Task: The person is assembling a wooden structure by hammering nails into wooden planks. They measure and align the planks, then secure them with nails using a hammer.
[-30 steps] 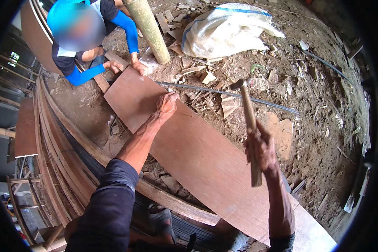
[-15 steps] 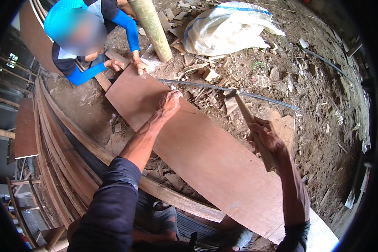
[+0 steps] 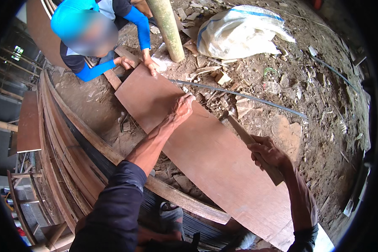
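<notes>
A long reddish-brown plywood panel (image 3: 222,164) slants from the upper left down to the lower right. My left hand (image 3: 182,107) is closed at the panel's far edge; what its fingers pinch, if anything, is too small to make out. My right hand (image 3: 266,152) grips a hammer (image 3: 243,133) by its wooden handle. The hammer's head appears beside the panel's far edge, to the right of my left hand. At the panel's upper-left end, a co-worker's hand (image 3: 151,67) presses on the surface, and their other hand (image 3: 125,63) is by a narrow wooden strip (image 3: 112,79).
Long curved wooden planks (image 3: 67,155) run along the left. Beyond the panel stand a round post (image 3: 168,33) and a white sack (image 3: 241,35). A thin metal rod (image 3: 248,98) lies on the dirt among wood scraps. The co-worker in blue sleeves (image 3: 138,29) crouches at upper left.
My right hand has lowered the hammer, bringing its head down nearer the panel edge. My left hand stays at the same spot on the panel. The whole view has shifted slightly.
</notes>
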The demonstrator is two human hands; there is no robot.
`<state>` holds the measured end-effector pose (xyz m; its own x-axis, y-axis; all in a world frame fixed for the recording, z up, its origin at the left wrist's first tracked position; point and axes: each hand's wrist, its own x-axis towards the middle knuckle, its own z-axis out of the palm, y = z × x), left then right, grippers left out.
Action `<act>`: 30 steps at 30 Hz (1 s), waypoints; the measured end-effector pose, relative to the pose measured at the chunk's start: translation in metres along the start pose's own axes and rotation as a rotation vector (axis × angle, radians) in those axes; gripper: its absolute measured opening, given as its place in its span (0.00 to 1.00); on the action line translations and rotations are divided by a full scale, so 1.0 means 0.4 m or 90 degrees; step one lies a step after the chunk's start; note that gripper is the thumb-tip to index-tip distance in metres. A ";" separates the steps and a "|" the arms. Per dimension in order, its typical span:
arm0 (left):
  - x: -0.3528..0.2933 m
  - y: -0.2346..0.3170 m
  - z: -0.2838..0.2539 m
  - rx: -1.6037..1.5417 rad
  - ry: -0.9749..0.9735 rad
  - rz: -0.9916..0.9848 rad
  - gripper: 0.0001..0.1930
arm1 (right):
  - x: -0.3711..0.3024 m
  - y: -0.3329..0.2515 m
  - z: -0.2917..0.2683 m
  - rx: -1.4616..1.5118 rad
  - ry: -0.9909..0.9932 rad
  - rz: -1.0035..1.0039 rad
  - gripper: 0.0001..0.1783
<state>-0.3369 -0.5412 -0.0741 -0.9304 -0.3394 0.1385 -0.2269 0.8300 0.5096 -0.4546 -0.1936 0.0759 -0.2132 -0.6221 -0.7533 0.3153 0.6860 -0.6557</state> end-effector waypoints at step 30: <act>-0.245 -0.172 -0.185 -0.316 0.215 -0.341 0.16 | 0.323 0.119 0.194 -0.327 0.657 -0.245 0.15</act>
<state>-0.2089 -0.5977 -0.0599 -0.5763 -0.8169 -0.0232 -0.3897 0.2497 0.8864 -0.3953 -0.2706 -0.0486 -0.9217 -0.3862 -0.0372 -0.2845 0.7379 -0.6120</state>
